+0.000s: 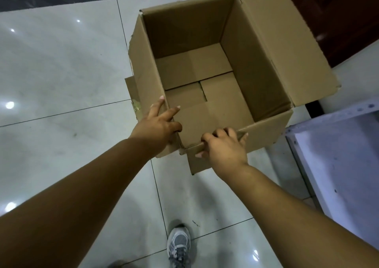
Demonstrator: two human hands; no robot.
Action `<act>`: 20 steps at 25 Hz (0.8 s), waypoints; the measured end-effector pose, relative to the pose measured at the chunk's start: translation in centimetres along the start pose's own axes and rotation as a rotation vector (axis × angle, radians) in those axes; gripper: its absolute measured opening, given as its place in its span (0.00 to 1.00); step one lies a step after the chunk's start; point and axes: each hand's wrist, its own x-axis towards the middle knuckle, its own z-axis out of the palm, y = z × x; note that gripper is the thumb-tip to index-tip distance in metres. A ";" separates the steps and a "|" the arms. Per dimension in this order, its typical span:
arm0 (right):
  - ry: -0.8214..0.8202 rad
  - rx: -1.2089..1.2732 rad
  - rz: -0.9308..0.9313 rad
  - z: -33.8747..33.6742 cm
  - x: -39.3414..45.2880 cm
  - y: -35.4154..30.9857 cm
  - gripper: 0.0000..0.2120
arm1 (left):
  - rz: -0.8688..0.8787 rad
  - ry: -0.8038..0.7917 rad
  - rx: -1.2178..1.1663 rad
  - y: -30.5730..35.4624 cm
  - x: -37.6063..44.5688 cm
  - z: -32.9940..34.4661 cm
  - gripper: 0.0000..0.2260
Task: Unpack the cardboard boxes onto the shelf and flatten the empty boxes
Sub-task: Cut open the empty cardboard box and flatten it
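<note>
An open brown cardboard box stands on the tiled floor with nothing inside; its folded bottom flaps show. Its right top flap stands out to the right, and its near flap hangs down outside. My left hand holds the near end of the box's left wall, fingers spread over the rim and fingertips inside. My right hand grips the near rim, fingers curled over the edge and thumb on the outer flap.
A white metal shelf stands low at the right, close to the box. Dark wooden furniture is behind the box at the upper right. My grey sneaker stands on the glossy white floor tiles below the box.
</note>
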 end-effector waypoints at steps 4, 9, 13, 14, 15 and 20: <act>0.020 0.014 -0.012 0.2 -1.6 0.4 0.15 | 0.080 0.072 -0.044 0.9 -1.3 0.9 0.18; 0.081 0.004 -0.049 1.2 -6.6 1.3 0.16 | 0.152 0.255 -0.213 2.9 -4.7 2.0 0.14; 0.091 0.022 -0.096 2.1 -11.6 2.3 0.18 | 0.137 0.300 -0.315 6.3 -9.2 2.5 0.15; 0.089 0.025 -0.105 2.2 -12.9 2.5 0.19 | 0.136 0.307 -0.319 7.3 -10.5 2.6 0.15; 0.087 0.018 -0.114 2.3 -14.0 2.6 0.20 | 0.138 0.323 -0.321 8.2 -11.6 2.8 0.16; 0.091 -0.031 -0.159 4.0 -21.9 4.3 0.25 | 0.124 0.384 -0.308 14.5 -18.1 3.7 0.14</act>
